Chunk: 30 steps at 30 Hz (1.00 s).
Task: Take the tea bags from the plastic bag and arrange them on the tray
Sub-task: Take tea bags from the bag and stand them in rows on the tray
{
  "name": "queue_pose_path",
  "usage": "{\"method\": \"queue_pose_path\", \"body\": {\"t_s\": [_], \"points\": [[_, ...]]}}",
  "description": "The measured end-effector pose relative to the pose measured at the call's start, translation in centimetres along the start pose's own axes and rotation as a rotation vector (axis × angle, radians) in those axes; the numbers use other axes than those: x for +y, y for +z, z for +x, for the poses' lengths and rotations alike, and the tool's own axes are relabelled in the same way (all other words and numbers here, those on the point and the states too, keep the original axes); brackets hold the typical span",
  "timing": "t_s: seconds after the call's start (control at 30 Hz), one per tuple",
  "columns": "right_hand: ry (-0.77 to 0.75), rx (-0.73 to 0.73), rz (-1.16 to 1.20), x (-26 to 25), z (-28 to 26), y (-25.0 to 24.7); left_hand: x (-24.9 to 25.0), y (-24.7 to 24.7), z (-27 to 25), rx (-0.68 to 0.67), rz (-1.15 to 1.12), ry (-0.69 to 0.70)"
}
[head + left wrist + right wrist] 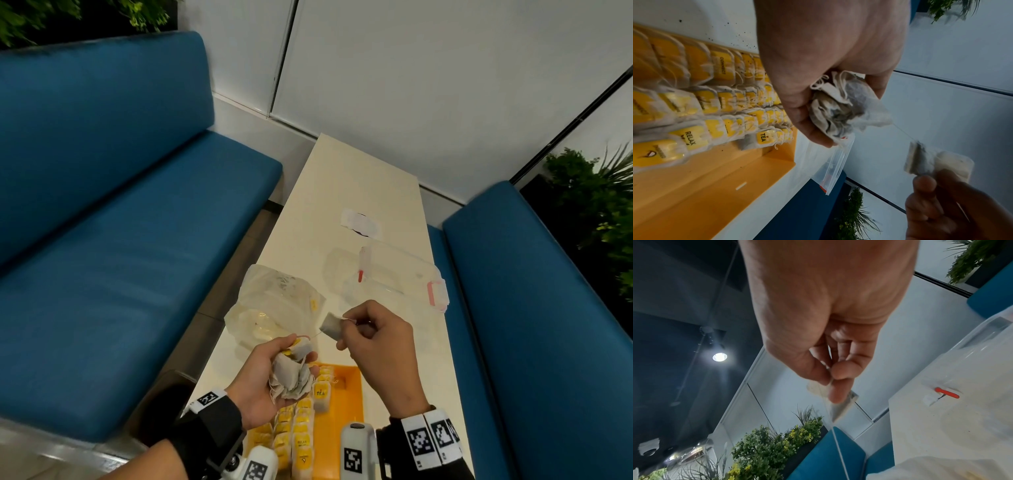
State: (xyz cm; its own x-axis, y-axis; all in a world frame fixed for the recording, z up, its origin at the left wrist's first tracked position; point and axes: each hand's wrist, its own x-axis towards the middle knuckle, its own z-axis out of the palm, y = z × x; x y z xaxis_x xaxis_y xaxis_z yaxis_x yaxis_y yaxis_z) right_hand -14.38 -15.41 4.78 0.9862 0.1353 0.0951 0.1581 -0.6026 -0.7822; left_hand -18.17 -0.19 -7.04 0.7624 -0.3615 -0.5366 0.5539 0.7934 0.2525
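Our right hand (376, 337) pinched one tea bag (332, 325) above the table, its string running down-left to the bunch of tea bags (293, 371) our left hand (270, 380) gripped. The orange tray (342, 404) lay below, nearer us.

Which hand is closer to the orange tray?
The left. The left hand, gripping a bunch of tea bags, hovers over the orange tray; the right hand is farther up the table.

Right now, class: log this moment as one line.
left hand: holds tea bag bunch | right hand: pinches single tea bag | tray: rows partly filled
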Motion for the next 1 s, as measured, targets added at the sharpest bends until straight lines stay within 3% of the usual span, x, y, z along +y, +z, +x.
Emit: {"method": "queue_pose_path", "body": {"t_s": [0.27, 0.67, 0.83, 1.0], "points": [[-0.008, 0.041, 0.077, -1.2, 0.2, -1.1, -0.1, -0.4, 0.2, 0.012, 0.047, -0.024], [0.152, 0.008, -0.116, 3.2, 0.8, 1.5, 0.0, 0.8, -0.3, -0.011, 0.039, 0.037], [0.021, -0.110, -0.228, 4.0, -0.2, 3.3, 0.1, 0.8, 0.1, -0.013, 0.093, 0.074], [-0.055, -0.058, -0.168, 4.3, -0.8, 4.9, 0.1, 0.5, 0.5, 0.053, 0.207, 0.168]]}}
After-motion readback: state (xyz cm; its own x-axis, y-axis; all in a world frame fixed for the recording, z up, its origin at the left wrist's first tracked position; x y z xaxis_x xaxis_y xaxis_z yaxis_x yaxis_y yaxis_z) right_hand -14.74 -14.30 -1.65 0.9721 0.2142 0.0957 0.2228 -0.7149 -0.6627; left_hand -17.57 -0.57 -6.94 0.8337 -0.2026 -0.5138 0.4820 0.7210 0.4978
